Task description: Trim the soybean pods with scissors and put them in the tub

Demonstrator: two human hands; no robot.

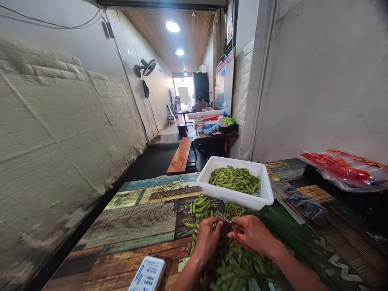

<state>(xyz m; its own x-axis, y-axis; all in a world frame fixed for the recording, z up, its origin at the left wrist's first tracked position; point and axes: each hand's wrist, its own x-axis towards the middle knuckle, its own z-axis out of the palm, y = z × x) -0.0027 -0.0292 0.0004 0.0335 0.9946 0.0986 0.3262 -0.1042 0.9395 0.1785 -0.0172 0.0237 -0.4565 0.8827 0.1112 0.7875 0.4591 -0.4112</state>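
My right hand (254, 233) is closed round red-handled scissors (232, 226) whose blades point left toward my left hand. My left hand (207, 238) has its fingers curled, pinching a green bean pod at the blades. Both hands hover over a heap of green bean pods (236, 264) on the patchwork wooden table (139, 226). A second loose pile of pods (201, 206) lies just beyond my hands. Behind it stands a white plastic tray (263, 194) filled with trimmed pods (235, 180).
A white and blue packet (148, 275) lies at the near table edge. A grey cloth (303, 202) and a red and clear plastic bag (345, 169) sit to the right. Pod scraps (169, 188) litter the far table edge. A bench (182, 155), more tables and a seated person (199, 104) are down the corridor.
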